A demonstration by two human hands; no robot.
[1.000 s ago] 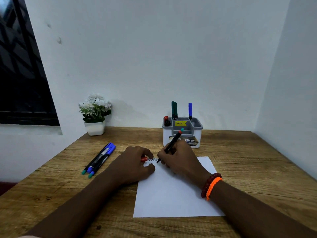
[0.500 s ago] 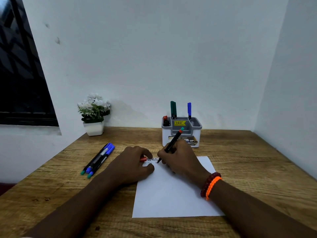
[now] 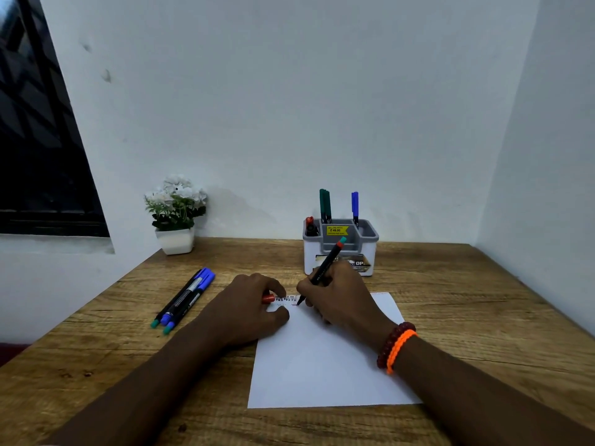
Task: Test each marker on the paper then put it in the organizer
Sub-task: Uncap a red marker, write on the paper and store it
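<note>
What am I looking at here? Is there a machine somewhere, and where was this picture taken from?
There is no machine: a person wears a camera on the head, looking forward and down, so the two arms belong to that person. The right hand holds a black marker like a pen, its tip on the white paper, where there are red scribbles. The left hand rests on the paper's edge and holds a red cap. On the wooden table, three more markers lie to the left. Behind the paper stands a grey and white organizer with several markers upright in it. A small potted plant sits by the wall.
</note>
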